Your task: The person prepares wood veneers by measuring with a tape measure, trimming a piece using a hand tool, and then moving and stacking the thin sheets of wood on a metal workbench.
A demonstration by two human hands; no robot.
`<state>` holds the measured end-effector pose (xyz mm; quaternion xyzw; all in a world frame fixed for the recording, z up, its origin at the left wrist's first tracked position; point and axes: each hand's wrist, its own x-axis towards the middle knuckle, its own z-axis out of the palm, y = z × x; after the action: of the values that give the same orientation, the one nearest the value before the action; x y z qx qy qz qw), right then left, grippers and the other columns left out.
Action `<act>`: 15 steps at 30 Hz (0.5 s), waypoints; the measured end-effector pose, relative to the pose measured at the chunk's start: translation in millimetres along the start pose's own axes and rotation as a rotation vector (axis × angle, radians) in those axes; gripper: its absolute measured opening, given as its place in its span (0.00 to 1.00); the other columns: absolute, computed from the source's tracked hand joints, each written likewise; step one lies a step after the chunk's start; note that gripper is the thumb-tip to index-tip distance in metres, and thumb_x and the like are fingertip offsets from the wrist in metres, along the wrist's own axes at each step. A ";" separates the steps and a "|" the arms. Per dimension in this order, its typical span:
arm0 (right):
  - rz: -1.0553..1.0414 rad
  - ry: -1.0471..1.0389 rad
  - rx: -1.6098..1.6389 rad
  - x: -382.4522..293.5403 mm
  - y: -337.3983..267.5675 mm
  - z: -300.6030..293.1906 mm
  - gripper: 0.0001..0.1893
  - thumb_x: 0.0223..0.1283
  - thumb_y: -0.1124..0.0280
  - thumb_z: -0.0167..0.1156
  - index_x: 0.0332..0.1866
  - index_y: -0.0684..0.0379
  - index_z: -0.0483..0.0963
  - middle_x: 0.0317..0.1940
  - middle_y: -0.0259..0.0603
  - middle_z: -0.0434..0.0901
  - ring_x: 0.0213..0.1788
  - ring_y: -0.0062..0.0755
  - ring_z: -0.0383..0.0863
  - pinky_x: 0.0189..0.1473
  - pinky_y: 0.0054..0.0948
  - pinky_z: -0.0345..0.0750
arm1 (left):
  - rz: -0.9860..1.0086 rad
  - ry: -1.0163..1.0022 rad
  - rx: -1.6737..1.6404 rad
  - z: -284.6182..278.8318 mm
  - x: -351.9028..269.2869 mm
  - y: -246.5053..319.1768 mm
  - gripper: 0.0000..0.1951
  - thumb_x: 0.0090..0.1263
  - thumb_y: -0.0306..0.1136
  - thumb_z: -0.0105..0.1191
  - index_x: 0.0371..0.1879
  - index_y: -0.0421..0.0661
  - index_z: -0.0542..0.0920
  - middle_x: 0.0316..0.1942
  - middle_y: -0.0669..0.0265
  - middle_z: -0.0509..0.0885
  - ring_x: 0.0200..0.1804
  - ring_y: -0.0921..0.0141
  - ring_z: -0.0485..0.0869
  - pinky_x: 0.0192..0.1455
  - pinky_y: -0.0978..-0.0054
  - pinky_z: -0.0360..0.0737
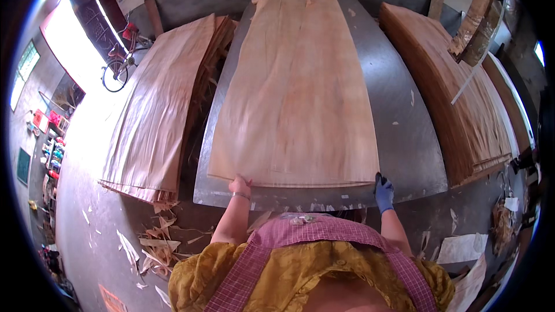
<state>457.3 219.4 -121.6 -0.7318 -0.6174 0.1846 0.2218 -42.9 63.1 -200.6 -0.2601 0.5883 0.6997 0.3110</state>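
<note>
A long wood veneer sheet (299,95) lies lengthwise over a grey metal-topped table (403,108). Its near edge runs across in front of me, close to the table's front edge. My left hand (240,185), bare with a band at the wrist, grips that edge towards its left end. At the near right corner, my right hand (383,191), in a blue and dark work glove, pinches the veneer. Whether more than one sheet lies beneath the top one cannot be told.
Veneer stacks stand left (160,95) and right (438,82) of the table. Veneer scraps (160,242) litter the floor at left. A bent wooden piece (475,13) and a pale strip (479,67) hang over the right stack. A bicycle (116,73) stands by the bright doorway.
</note>
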 end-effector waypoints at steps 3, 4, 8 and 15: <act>-0.104 0.154 -0.215 -49.2 44.3 6.9 0.28 0.62 0.43 0.54 0.37 0.63 0.79 0.37 0.55 0.82 0.45 0.55 0.81 0.48 0.47 0.76 | -0.019 0.001 0.021 -7.7 -5.2 -0.4 0.11 0.70 0.39 0.54 0.41 0.45 0.72 0.29 0.65 0.76 0.26 0.67 0.76 0.28 0.67 0.83; -0.110 0.151 -0.198 -60.1 34.3 9.2 0.28 0.62 0.43 0.54 0.37 0.63 0.79 0.37 0.55 0.82 0.45 0.55 0.81 0.48 0.47 0.76 | -0.003 0.002 0.014 -16.8 -3.5 5.4 0.11 0.70 0.39 0.54 0.41 0.45 0.72 0.29 0.65 0.76 0.26 0.67 0.76 0.28 0.67 0.83; 0.125 -0.095 -0.159 -92.3 15.4 28.6 0.24 0.60 0.44 0.56 0.40 0.58 0.79 0.40 0.53 0.82 0.46 0.54 0.81 0.48 0.46 0.76 | -0.004 0.067 -0.017 -19.0 -39.6 -6.7 0.17 0.67 0.46 0.58 0.41 0.45 0.73 0.29 0.68 0.77 0.25 0.70 0.76 0.25 0.70 0.80; 0.109 -0.034 0.394 -45.5 -7.1 74.7 0.21 0.58 0.48 0.63 0.29 0.58 0.76 0.21 0.41 0.79 0.21 0.39 0.79 0.23 0.36 0.73 | -0.130 -0.182 0.060 -0.1 -88.8 -42.8 0.15 0.67 0.46 0.60 0.34 0.45 0.77 0.31 0.64 0.80 0.27 0.68 0.79 0.26 0.74 0.81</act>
<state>403.1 182.7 -180.0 -0.7035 -0.5324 0.3256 0.3399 48.4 56.4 -164.0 -0.2238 0.5603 0.6807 0.4154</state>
